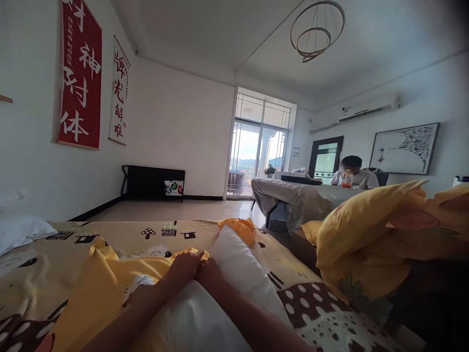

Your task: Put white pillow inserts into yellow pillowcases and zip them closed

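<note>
A white pillow (244, 276) lies before me on the bed, creased where my forearms cross it. Bunched against its left side is a yellow pillowcase (91, 288), with a printed animal figure partly covered by my left arm. My left hand (186, 266) is closed on the pillowcase's gathered edge. Pressed up beside it, my right hand (210, 275) is closed in the crease of the pillow; its fingertips are hidden. Beyond the pillow's top corner sits a crumpled orange-yellow cloth (240, 230).
A patterned sheet (139, 234) covers the bed. Yellow printed bedding (370, 239) is heaped at the right. Farther back, a person (357, 176) sits behind a plastic-covered table (289, 193). A black bench-like piece (146, 181) stands by the wall, left of the glass door (258, 151).
</note>
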The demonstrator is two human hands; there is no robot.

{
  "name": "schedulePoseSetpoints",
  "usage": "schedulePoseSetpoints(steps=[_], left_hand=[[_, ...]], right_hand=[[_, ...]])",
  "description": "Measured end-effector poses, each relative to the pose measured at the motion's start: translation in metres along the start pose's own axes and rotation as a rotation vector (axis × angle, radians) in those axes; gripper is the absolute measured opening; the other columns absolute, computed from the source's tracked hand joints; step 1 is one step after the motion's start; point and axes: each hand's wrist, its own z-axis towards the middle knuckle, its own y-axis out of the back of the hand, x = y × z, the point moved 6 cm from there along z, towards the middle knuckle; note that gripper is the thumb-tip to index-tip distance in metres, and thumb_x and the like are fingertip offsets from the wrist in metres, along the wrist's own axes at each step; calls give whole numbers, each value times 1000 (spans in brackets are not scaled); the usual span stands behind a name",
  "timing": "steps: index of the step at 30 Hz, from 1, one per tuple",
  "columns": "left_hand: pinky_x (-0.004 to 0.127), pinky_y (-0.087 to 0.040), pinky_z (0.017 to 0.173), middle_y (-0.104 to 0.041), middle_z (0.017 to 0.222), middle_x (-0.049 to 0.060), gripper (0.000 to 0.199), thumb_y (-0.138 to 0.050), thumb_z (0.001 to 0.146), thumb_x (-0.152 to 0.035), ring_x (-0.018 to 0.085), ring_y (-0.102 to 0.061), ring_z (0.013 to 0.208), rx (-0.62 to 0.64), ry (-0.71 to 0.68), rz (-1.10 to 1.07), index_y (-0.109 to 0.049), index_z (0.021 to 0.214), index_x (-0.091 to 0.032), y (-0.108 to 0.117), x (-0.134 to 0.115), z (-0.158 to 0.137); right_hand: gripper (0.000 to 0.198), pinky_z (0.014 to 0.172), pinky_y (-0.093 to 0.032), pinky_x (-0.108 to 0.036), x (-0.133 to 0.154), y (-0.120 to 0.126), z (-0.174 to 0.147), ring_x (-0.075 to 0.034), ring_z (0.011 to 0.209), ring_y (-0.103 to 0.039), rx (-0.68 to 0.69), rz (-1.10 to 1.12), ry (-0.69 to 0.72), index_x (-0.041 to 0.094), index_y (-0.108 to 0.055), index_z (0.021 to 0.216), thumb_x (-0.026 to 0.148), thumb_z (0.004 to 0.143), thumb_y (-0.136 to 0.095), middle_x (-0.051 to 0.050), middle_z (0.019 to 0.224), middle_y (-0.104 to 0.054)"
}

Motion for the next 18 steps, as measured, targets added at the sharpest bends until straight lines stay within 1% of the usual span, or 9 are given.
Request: schedulePoseSetpoints(steps=[4,6,7,9,11,12,14,16,18], left_hand=[[28,-45,70,-69,90,11,28,-30,90,-14,22,-67,84,-45,82,-68,-56,101,-18,9,7,-7],[27,-45,69,-69,89,10,29,-27,92,-17,21,-66,84,-74,106,-95,-55,101,-19,16,6,-12],[27,-44,70,-69,90,9,29,-27,93,-19,20,-66,85,-89,107,-104,-55,101,-20,20,3,-14],[27,-44,72,-69,92,8,28,-28,94,-22,20,-65,88,-113,86,-116,-55,102,-21,30,-6,-16],[29,-44,73,-69,95,8,26,-32,93,-24,22,-65,90,-123,45,-116,-55,103,-21,36,-18,-16],[30,-45,74,-69,96,9,26,-33,92,-23,23,-65,91,-120,20,-112,-56,104,-21,37,-24,-17],[34,-46,74,-69,97,9,27,-34,90,-19,25,-65,90,-91,-39,-94,-58,103,-20,35,-35,-22],[38,-48,75,-69,97,10,30,-36,86,-12,27,-66,88,-32,-112,-65,-60,103,-19,29,-44,-33],[41,-49,76,-68,99,12,35,-39,81,-6,29,-65,90,25,-174,-28,-61,105,-17,24,-47,-48]], right_hand=[[22,82,-42,-36,-12,39,-21,-20,87,-64,59,21,49,20,-65,95,23,90,-44,-7,90,-70],[22,89,-39,-38,-27,65,-29,-22,96,-61,68,71,34,22,-63,102,32,85,-53,-6,101,-68],[31,93,-36,-40,-37,76,-30,-24,103,-59,44,83,-10,21,-61,107,36,79,-61,-8,111,-66],[62,101,-28,-46,-54,89,-29,-30,119,-48,-28,88,-104,19,-55,120,41,65,-72,-15,133,-52],[76,103,-24,-48,-58,82,-26,-31,125,-43,-51,126,-93,19,-46,132,40,64,-72,-16,141,-45],[72,102,-25,-46,-55,72,-24,-29,122,-47,-31,169,-65,20,-45,133,38,67,-69,-14,137,-51],[47,96,-31,-38,-47,47,-23,-23,106,-58,10,240,-49,24,-55,123,32,77,-60,-7,115,-67],[25,87,-35,-32,-40,25,-24,-20,90,-63,33,257,-82,24,-65,103,26,83,-52,-2,93,-72],[19,82,-36,-31,-34,11,-24,-19,83,-64,36,245,-104,23,-66,93,24,83,-49,-2,87,-73]])
